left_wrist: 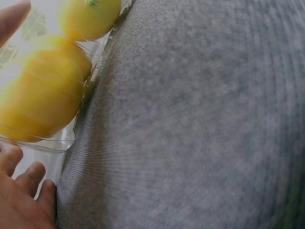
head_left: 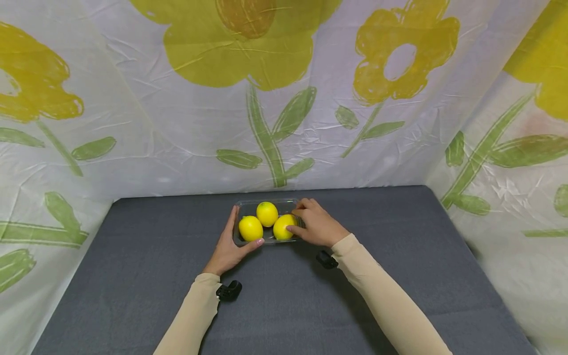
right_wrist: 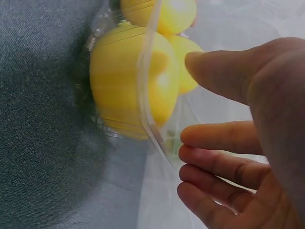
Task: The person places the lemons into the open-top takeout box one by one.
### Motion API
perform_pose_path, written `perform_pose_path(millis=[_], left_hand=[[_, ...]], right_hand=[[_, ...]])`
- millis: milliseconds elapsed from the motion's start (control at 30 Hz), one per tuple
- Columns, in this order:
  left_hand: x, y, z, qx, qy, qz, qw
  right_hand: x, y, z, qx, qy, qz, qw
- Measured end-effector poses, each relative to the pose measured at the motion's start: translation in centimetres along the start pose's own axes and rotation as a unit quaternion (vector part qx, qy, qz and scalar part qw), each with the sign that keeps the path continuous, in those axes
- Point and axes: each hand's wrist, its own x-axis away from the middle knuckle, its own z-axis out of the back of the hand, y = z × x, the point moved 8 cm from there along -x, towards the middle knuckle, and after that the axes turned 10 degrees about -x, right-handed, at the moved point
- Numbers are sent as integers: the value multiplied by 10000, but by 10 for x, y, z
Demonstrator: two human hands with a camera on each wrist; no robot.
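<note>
Three yellow lemons lie in a clear plastic tray [head_left: 268,241] near the back of the table. One lemon [head_left: 250,229] is at the left, another [head_left: 267,214] at the back and a third [head_left: 284,227] at the right. My left hand [head_left: 228,251] rests at the tray's left end, its fingers along the side and its thumb spread toward the front edge. Over the right end is my right hand [head_left: 317,223], thumb above the right lemon. In the right wrist view its thumb [right_wrist: 219,71] and fingers stand apart with nothing between them. The left fingers [left_wrist: 31,179] appear beside the tray wall.
Dark grey cloth [head_left: 275,305] covers the table. A white sheet [head_left: 177,148] with large yellow flowers hangs behind it and at both sides. Black wrist cameras are worn at the left cuff [head_left: 229,291] and right cuff [head_left: 327,259].
</note>
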Motion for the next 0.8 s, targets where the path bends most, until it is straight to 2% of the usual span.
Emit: perform_pose_path(millis=[200,467,633,800], left_hand=[[-2,0,-1,21,-10,-37,10000],[-2,-4,0,20,61,8,10000],[-1,-5,3,92,153,-35,9998],[0,-4,16,64,288,18,9996]], right_hand=[[13,6,15,-275,535,-40,9982],[33,25,36,-425,1350,-264,9896],[46,41,48,-185,1852,-259,9822],[56,51,61,478,2272,65,9726]])
